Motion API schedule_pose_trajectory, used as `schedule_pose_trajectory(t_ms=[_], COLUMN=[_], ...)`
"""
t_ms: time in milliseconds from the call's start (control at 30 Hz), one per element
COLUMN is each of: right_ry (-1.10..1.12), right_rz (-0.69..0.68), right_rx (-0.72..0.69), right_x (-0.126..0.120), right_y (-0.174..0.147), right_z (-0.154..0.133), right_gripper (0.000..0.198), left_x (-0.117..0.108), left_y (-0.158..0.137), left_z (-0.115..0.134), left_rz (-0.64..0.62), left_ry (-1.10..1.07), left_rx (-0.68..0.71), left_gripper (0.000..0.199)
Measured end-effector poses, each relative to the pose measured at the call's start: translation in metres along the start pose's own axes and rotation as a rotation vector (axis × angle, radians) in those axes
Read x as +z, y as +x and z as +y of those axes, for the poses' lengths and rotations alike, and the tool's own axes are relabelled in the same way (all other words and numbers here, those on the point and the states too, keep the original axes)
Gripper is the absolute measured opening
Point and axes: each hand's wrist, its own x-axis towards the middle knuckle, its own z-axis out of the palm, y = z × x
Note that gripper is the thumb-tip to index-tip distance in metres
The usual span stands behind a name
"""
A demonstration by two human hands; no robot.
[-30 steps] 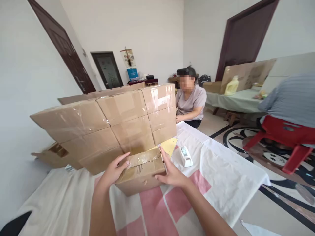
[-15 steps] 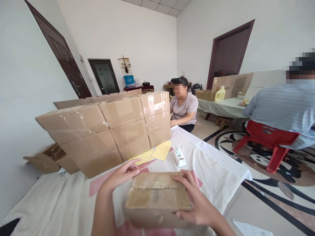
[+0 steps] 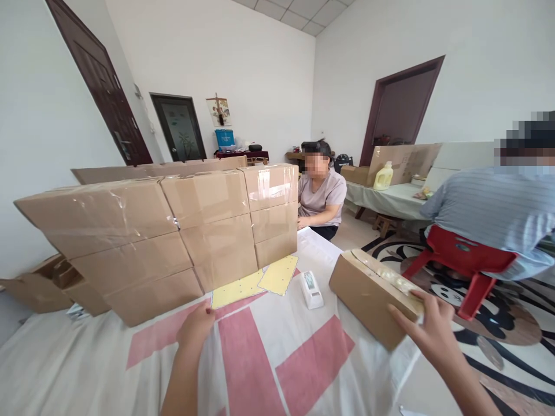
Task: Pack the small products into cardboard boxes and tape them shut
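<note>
At the right side of the table, my right hand (image 3: 429,323) grips one end of a cardboard box (image 3: 368,300), which is tilted and turned at an angle. Clear tape shows along its top edge. My left hand (image 3: 197,323) is low over the cloth, fingers curled together, at the left corner of a yellow dotted sheet (image 3: 236,288); whether it pinches that sheet I cannot tell. A second yellow dotted sheet (image 3: 280,275) overlaps the first. Between the sheets and the held box lies a white handheld device (image 3: 311,290) with a small window.
Stacked taped cartons (image 3: 212,219) form a wall along the table's far left. A pink-and-white cloth (image 3: 247,352) covers the table. Beyond it, a person (image 3: 323,196) sits behind the stack; another person (image 3: 489,196) sits on a red chair (image 3: 470,260) at right.
The box has gone from the front middle to the right, turned and tilted in my right hand. My left hand has moved left and down, with its fingers curled in. The view has shifted slightly.
</note>
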Motion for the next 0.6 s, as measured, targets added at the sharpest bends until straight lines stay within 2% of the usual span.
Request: schedule_pose_trajectory(t_ms=[100, 233, 333, 400, 433, 500, 567, 600], right_ry=[-0.068, -0.178, -0.192, -0.211, -0.2, -0.089, 0.132, 0.252], right_rz=[-0.01, -0.03, -0.249, -0.288, -0.26, -0.186, -0.249, -0.328], right_rx=[-0.028, -0.028, -0.059, -0.11, -0.17, -0.389, -0.69, -0.812], right_x=[0.065, 0.14, 0.173, 0.185, 0.188, 0.193, 0.202, 0.209], right_y=[0.031, 0.079, 0.118, 0.131, 0.13, 0.106, 0.052, 0.017], right_z=[-0.043, -0.1, -0.132, -0.159, -0.176, -0.219, -0.272, -0.3], right_gripper=[0.087, 0.094, 0.1, 0.1, 0.097, 0.085, 0.067, 0.058], left_x=[0.004, 0.006, -0.002, -0.018, -0.03, -0.058, -0.086, -0.098], left_y=[0.01, 0.014, 0.012, 0.011, 0.011, 0.012, 0.016, 0.019], left_z=[-0.003, -0.007, -0.024, -0.05, -0.069, -0.118, -0.174, -0.201], left_rz=[0.01, -0.003, 0.015, 0.062, 0.099, 0.19, 0.286, 0.328], left_ry=[0.04, 0.019, -0.02, -0.044, -0.058, -0.1, -0.168, -0.211], left_rx=[-0.077, -0.064, -0.093, -0.149, -0.185, -0.263, -0.337, -0.373], left_gripper=[0.034, 0.035, 0.035, 0.032, 0.031, 0.03, 0.033, 0.035])
